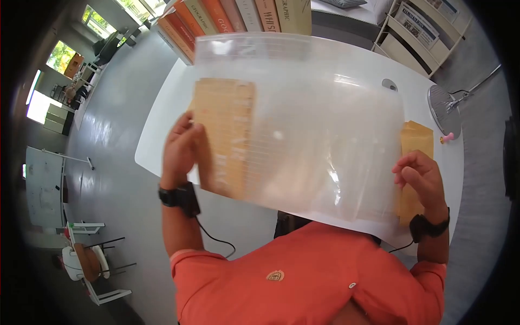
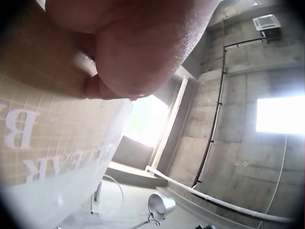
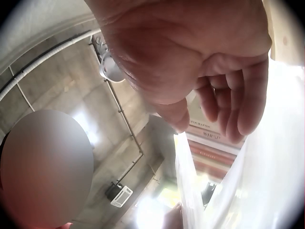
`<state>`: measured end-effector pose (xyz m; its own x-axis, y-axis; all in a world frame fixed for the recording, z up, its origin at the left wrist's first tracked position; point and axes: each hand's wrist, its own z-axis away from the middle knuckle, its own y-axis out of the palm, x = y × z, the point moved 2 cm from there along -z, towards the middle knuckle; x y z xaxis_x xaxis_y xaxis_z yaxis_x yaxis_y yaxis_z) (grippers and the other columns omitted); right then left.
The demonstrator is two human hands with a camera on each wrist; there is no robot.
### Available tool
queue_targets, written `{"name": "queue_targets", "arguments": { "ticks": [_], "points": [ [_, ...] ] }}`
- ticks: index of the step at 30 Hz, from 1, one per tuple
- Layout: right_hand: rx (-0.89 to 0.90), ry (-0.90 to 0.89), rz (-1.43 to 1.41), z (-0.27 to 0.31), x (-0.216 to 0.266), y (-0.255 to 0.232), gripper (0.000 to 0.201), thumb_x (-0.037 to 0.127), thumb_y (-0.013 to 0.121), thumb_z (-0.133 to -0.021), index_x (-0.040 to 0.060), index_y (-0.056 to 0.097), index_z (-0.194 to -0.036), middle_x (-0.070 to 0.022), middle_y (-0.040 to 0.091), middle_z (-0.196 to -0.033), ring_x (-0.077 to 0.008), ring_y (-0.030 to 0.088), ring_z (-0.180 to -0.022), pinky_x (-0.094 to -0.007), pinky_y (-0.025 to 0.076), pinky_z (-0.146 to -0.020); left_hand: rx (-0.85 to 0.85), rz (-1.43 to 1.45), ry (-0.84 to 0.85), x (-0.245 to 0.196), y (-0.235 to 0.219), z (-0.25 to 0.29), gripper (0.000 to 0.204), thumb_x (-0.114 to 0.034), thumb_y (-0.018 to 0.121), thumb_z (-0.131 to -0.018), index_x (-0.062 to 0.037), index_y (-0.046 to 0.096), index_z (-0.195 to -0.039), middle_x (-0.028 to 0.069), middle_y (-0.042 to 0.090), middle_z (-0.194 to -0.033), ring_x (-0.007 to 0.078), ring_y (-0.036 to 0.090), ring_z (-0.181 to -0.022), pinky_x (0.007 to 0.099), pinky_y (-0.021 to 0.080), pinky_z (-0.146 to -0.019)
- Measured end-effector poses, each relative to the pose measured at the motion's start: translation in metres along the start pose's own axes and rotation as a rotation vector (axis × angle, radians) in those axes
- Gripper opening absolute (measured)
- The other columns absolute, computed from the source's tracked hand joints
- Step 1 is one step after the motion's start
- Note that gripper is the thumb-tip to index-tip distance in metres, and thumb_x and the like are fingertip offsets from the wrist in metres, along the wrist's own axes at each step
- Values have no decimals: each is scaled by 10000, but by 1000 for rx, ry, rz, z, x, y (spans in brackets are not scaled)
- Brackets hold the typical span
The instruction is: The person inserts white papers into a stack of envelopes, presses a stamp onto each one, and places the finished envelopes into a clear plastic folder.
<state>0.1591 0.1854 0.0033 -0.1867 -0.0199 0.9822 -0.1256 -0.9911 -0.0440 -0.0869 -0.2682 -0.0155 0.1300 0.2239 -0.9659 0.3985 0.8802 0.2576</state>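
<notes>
A large clear plastic bag (image 1: 325, 135) with white lettering is stretched above the white table, in front of the person's torso. Brown kraft paper (image 1: 223, 130) shows at its left end, overlapped by the lettering. My left hand (image 1: 183, 149) grips that left edge with curled fingers; the left wrist view shows the letters mirrored on the bag (image 2: 28, 138). At the opposite edge my right hand (image 1: 420, 176) hovers with fingers loosely bent. In the right wrist view a gap shows between its thumb and fingers (image 3: 252, 95), with the bag's edges (image 3: 186, 176) below.
A kraft envelope (image 1: 417, 135) lies on the white table (image 1: 162, 130) under my right hand. Upright books (image 1: 238, 19) line the far edge. At the right stand a metal lamp (image 1: 441, 108) and a small pink object (image 1: 447, 138). A newspaper rack (image 1: 417, 38) stands beyond.
</notes>
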Motion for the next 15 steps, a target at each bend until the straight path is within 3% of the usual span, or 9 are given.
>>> {"name": "queue_targets", "arguments": {
  "ticks": [6,10,12,13,14,15],
  "points": [
    [-179,-29,8,40,-21,-40,130,101,617,-952,11,603,-1045,-67,670,-933,-114,622,-774,-265,524,-714,-94,-195,-11,-61,-116,-47,367,-48,545,-978,-2,553,-1342,130,688,-1188,206,692,-1050,339,571,-917],
    [-304,-41,40,61,-35,-50,132,139,614,-960,28,597,-1029,-49,655,-898,-119,606,-741,-272,506,-679,-81,-207,-146,-39,-149,-84,364,-52,555,-968,-1,570,-1328,116,704,-1117,213,703,-1007,329,573,-892],
    [-363,-7,53,71,-36,-52,105,81,596,-956,11,598,-1035,-55,659,-914,-106,602,-754,-265,510,-704,-161,-454,-272,-25,-157,-98,372,-78,578,-951,15,588,-1311,103,706,-1082,199,695,-958,315,567,-829],
    [-377,-7,51,74,-38,-55,105,81,596,-956,11,598,-1035,-55,659,-914,-106,602,-754,-265,510,-704,-222,-617,-250,-18,-157,-104,391,-116,603,-935,31,606,-1297,96,707,-1050,181,677,-902,301,551,-759],
    [-410,-11,118,78,-41,-60,121,92,612,-949,9,608,-1037,-49,659,-914,-113,605,-758,-270,509,-707,-204,-616,-250,-13,-158,-109,391,-116,603,-935,31,606,-1297,96,707,-1050,181,677,-902,301,551,-759],
    [-447,-9,189,83,-43,-63,137,104,629,-943,7,618,-1039,-44,660,-913,-120,609,-762,-275,508,-711,-208,-833,-211,-8,-161,-114,388,-125,611,-930,34,620,-1284,99,710,-1048,176,674,-904,306,549,-760]
  ]
}}
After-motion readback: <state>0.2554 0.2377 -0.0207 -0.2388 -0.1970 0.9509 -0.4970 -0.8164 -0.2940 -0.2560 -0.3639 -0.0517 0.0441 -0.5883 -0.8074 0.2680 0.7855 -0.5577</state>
